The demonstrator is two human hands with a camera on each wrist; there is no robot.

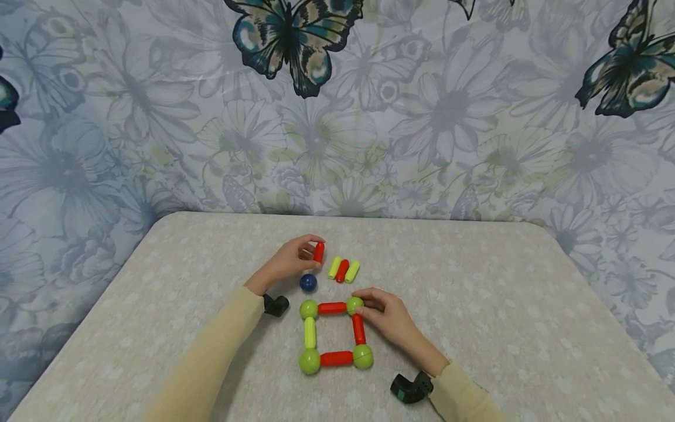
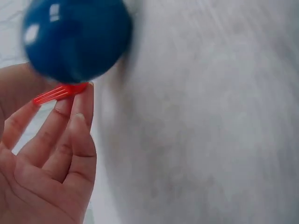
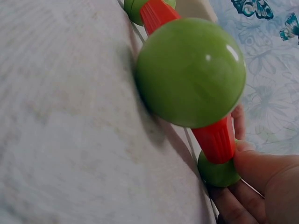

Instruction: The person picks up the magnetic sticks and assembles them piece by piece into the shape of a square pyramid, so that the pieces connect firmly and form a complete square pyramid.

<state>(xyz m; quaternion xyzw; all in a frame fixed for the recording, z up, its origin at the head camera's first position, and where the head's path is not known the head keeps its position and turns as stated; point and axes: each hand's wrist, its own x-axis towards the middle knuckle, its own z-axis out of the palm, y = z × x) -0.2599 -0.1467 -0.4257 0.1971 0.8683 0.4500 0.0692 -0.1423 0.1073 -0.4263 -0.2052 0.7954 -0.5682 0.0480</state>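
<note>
My left hand (image 1: 292, 258) pinches a red rod (image 1: 319, 252) between thumb and fingers, above the back of the table. In the left wrist view a blue ball (image 2: 77, 39) hides part of that red rod (image 2: 60, 93). On the table lies a square frame of red rods (image 1: 336, 358), one yellow-green rod (image 1: 310, 333) and green balls at its corners. My right hand (image 1: 389, 316) grips the far right green ball (image 1: 355, 305), thumb on the near side, fingers behind. The right wrist view shows the near right green ball (image 3: 191, 72) large, with the held green ball (image 3: 218, 171) beyond.
Just right of my left hand, two yellow-green rods (image 1: 352, 272) lie with a red rod (image 1: 343, 271) between them. The blue ball (image 1: 308, 282) sits between my left wrist and the frame. Behind the table (image 1: 501, 305) hangs a butterfly-patterned cloth (image 1: 337, 146).
</note>
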